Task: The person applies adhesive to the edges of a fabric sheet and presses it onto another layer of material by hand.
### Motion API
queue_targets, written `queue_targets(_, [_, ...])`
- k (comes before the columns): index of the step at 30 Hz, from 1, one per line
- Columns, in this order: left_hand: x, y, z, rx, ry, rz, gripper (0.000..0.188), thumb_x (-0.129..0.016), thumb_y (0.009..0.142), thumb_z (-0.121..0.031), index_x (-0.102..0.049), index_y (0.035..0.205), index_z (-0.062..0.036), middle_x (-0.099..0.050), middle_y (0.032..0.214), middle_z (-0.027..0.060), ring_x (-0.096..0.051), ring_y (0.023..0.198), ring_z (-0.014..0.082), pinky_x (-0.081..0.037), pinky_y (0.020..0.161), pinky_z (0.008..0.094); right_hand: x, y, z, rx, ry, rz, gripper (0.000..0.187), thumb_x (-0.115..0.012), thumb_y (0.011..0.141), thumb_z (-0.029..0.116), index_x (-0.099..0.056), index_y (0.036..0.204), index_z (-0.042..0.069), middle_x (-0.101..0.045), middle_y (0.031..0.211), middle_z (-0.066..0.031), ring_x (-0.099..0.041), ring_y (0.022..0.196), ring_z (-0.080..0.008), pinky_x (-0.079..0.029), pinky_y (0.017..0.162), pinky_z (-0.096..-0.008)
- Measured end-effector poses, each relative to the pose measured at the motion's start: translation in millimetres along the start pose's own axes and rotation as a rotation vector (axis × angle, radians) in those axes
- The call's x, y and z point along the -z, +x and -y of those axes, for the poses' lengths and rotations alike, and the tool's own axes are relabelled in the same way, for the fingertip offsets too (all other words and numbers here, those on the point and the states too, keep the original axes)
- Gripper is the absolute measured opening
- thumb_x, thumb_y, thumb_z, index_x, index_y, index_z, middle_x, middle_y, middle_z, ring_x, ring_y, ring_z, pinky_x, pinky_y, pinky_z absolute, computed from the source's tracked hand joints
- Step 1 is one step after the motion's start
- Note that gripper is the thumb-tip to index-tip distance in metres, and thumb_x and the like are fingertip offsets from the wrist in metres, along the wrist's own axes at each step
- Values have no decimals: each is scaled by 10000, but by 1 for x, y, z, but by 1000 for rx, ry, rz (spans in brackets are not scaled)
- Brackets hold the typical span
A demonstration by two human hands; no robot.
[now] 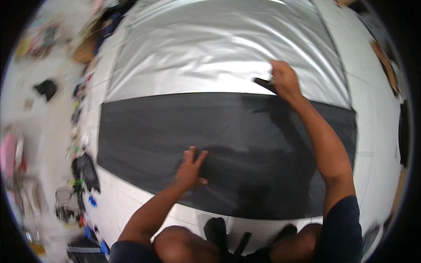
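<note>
A large sheet lies on the floor, its far part a wrinkled silver fabric (210,57) and its near part a smooth black panel (149,127). My left hand (190,171) rests on the black panel left of its middle, fingers spread and nothing in them. Farther off to the right, my right hand (286,81) is closed over the silver fabric, just beyond the seam with the black panel. From its grip a short dark elongated object (264,84) sticks out to the left; blur hides its kind. The shadow of my right arm falls across the black panel.
White floor tiles (123,182) surround the sheet. A messy row of small items runs along the left, with a black bag (87,172), blue pieces (92,201) and a dark cloth (46,89). My knees (186,245) are at the near edge. Brown planks (385,65) lie far right.
</note>
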State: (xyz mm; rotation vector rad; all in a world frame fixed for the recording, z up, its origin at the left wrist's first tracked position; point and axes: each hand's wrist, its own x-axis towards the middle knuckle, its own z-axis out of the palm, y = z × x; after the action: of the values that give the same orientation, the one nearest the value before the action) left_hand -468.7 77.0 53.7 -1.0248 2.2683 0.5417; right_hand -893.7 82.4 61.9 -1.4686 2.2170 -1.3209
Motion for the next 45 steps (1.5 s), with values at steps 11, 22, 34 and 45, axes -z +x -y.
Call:
queue_targets(11, [-61, -35, 28, 105, -350, -482, 772, -719, 873, -388, -367, 1490, -86, -198, 1595, 213, -258, 1451, 402, -304, 1156, 505, 230, -446, 27, -551, -465, 379, 302, -676, 898, 337, -595, 833, 54, -584, 786, -128, -619, 731, -304, -508, 640, -423])
queue_targets(22, [-177, -86, 102, 493, -1137, -327, 849, -574, 889, -641, -352, 1484, -77, -459, 1448, 229, -507, 1244, 456, -490, 900, 603, 271, -508, -47, -739, -578, -252, 403, -688, 872, 378, -645, 1065, 26, -640, 965, -170, -629, 924, -347, -490, 799, -442])
queue_targets(34, [-147, -41, 28, 458, -261, -381, 844, -555, 899, -641, -334, 1495, -85, -441, 1460, 233, -487, 1263, 458, -469, 929, 606, 242, -459, -104, -321, -846, -241, 458, -541, 827, 76, -601, 1281, 74, -553, 932, -76, -538, 882, -244, -427, 751, -374])
queue_targets(45, [-141, -38, 29, 460, -97, -403, 840, -537, 907, -641, -318, 1506, -93, -424, 1471, 237, -468, 1280, 460, -450, 956, 608, 273, -434, -154, -845, -324, -449, 185, -645, 891, 203, -690, 983, 48, -714, 850, -159, -685, 805, -368, -535, 727, -460])
